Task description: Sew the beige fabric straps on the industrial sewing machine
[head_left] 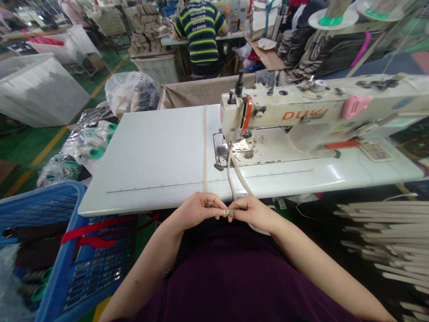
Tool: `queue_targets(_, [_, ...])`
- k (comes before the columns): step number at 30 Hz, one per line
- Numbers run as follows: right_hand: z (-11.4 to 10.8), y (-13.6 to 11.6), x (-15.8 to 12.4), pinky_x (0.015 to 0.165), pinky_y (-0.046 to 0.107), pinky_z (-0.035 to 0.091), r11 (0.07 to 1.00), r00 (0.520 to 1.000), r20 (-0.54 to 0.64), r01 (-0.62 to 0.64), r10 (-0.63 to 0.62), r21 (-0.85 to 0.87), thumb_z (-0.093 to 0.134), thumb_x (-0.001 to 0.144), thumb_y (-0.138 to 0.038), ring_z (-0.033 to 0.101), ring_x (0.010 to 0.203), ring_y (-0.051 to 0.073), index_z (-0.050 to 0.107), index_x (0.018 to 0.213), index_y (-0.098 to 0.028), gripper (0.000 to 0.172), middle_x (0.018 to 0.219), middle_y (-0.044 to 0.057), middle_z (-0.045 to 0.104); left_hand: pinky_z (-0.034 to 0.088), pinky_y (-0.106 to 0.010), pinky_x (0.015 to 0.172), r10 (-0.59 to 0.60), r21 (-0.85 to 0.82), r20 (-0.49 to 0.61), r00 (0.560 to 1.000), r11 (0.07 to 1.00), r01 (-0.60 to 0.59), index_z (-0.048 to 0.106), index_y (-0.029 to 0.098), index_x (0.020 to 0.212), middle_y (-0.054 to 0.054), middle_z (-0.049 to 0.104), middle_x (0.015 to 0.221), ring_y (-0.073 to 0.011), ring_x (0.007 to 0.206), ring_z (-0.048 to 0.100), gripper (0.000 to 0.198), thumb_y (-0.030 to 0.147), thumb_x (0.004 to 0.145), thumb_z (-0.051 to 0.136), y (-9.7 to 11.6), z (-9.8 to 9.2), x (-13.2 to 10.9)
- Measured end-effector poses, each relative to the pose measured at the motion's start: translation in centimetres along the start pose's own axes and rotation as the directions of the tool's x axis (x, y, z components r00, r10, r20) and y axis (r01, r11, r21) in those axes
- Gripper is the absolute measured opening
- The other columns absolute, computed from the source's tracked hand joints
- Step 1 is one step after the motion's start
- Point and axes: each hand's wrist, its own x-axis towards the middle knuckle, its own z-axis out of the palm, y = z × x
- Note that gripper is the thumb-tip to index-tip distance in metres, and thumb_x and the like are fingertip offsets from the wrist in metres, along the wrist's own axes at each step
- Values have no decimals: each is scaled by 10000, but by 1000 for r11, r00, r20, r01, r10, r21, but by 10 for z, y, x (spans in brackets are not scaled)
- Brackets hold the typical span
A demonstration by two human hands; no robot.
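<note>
Both hands meet at the front edge of the sewing table. My left hand pinches the end of a narrow beige strap. Close against it, my right hand grips the same strap between thumb and fingers. From the hands, strap lengths run up to the needle area of the sewing machine. Another beige strip lies straight across the table, left of the machine's plate. My fingers partly hide the piece they hold.
At left stands a blue plastic basket with a red strap over its rim. Many beige strips hang at lower right. Bagged thread spools lie beyond the table. A person in a striped shirt sits ahead.
</note>
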Motion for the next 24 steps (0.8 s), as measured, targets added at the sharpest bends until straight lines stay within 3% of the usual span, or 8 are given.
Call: queue_targets(24, [0, -4, -1, 691, 286, 460, 1000, 1000, -2, -11, 11, -2, 707, 849, -428, 606, 686, 174, 776, 741, -193, 268, 697, 13, 701, 500, -262, 690, -7, 25, 14, 1000, 1000, 7, 776, 118, 906, -100, 769, 840, -146, 712, 640, 270, 362, 802, 827, 0, -1, 1])
